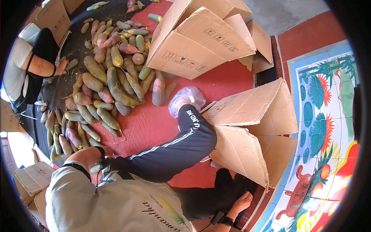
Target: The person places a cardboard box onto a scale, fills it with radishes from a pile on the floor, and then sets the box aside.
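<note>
My left hand [109, 150] is low on the red floor beside my raised knee, near the edge of a vegetable heap. Its fingers are mostly hidden behind my leg. My right hand [242, 202] is at the lower right, over my dark trouser leg and close to a cardboard flap. Its fingers are curled together, and I cannot see whether anything is in them. The heap [116, 85] holds many long, soil-dusted roots that look like radishes, green to brownish with some pink-purple. An open cardboard box [241, 150] stands right of my leg, its flaps spread outward.
Another open carton [197, 42] stands beyond my foot, which is wrapped in a clear plastic bag [189, 98]. At the left, a co-worker's hand [61, 66] touches a root on the black sheet. More cartons [34, 178] are at lower left. A painted tile wall [320, 127] bounds the right.
</note>
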A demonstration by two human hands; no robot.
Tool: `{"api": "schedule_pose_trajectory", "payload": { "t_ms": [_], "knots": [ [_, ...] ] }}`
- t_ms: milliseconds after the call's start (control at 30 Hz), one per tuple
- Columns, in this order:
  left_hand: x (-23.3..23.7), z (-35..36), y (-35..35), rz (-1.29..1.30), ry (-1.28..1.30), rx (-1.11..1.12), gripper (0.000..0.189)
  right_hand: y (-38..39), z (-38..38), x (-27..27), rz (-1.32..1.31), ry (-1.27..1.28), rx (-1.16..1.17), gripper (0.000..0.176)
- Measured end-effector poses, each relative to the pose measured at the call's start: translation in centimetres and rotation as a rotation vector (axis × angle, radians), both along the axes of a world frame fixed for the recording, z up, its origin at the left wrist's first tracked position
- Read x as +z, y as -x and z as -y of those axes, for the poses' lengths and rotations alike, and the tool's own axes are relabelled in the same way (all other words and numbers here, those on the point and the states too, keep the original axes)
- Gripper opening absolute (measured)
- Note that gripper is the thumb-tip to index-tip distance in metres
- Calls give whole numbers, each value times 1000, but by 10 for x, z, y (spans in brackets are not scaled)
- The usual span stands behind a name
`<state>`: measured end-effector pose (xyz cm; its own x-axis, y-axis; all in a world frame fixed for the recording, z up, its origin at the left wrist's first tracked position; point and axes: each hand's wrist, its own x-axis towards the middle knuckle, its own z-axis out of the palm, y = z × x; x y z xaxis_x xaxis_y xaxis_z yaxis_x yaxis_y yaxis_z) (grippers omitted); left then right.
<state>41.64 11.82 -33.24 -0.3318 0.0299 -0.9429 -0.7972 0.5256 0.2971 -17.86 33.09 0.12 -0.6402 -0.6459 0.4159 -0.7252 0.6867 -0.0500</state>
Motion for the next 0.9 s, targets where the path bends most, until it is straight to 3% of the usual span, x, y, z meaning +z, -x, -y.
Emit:
{"api": "schedule_pose_trajectory", "payload": {
  "t_ms": [67, 133, 200, 233, 300, 400, 467, 533, 633, 700, 867, 900],
  "knots": [
    [-33, -7, -15, -90, -37, -52, 40, 1, 0, -2, 10, 14, -9, 20],
    [-1, -2, -12, -96, 5, -58, 40, -1, -2, 0, 17, 33, -2, 19],
    [7, 0, -19, -200, -73, 102, 43, -4, -2, 1, 18, 46, 5, 18],
    [61, 11, -2, -186, 31, 132, 34, -5, -1, 2, 20, 48, 18, 18],
    [111, 34, 21, -105, 71, 83, 34, -5, 1, 2, 29, 58, 20, 17],
    [124, 65, 34, -4, 170, 73, 36, -7, 5, 2, 34, 89, 21, 16],
    [146, 88, 44, -93, 345, 406, 39, -8, 7, 2, 33, 118, 12, 16],
    [146, 110, 45, -347, 632, 485, 42, -10, 9, 3, 32, 133, 32, 15],
    [166, 144, 64, -396, 782, 565, 42, -12, 10, 3, 40, 144, 11, 14],
    [194, 157, 84, -489, 961, 790, 41, -13, 12, 3, 25, 174, 14, 13],
    [225, 197, 106, -984, 870, 1229, 30, -15, 15, 6, 34, 206, 12, 10],
    [252, 196, 119, -1066, 810, 1296, 27, -15, 15, 5, 38, 209, 6, 10]
  ]
}}
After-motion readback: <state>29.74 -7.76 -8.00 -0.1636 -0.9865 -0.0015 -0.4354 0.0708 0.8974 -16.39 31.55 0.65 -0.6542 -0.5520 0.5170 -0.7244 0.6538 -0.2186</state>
